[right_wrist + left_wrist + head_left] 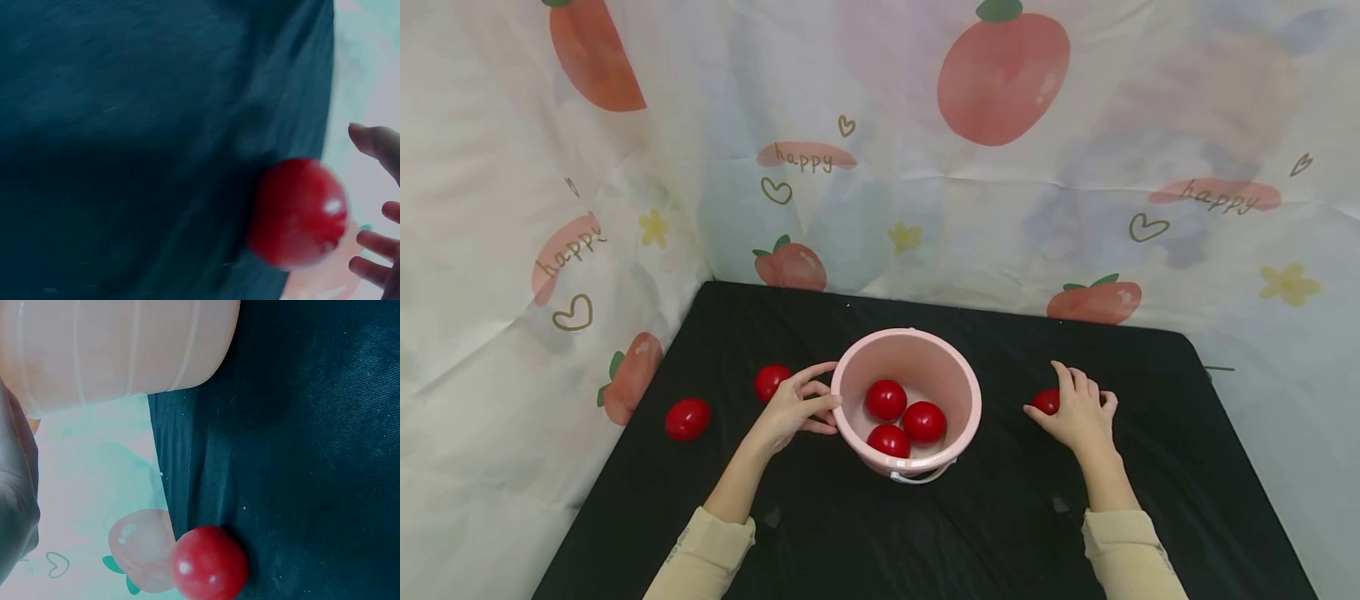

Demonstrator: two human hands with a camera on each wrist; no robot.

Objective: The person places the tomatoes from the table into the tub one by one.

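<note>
Head view, right of centre | your right hand arched spread, gripping nothing; red ball lay between thumb and fingers | centre-left | your left hand, fingers spread, touched pink bucket

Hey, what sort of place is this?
Probably a staged tabletop setup, perhaps for recording: a black-covered table, fruit-printed hangings reading "happy" behind and beside it, and a pink bucket with three round red things inside.

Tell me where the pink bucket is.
In the head view, the pink bucket stands near the middle of the black table, with the left hand at its left side and the right hand by a red ball off to its right.
</note>
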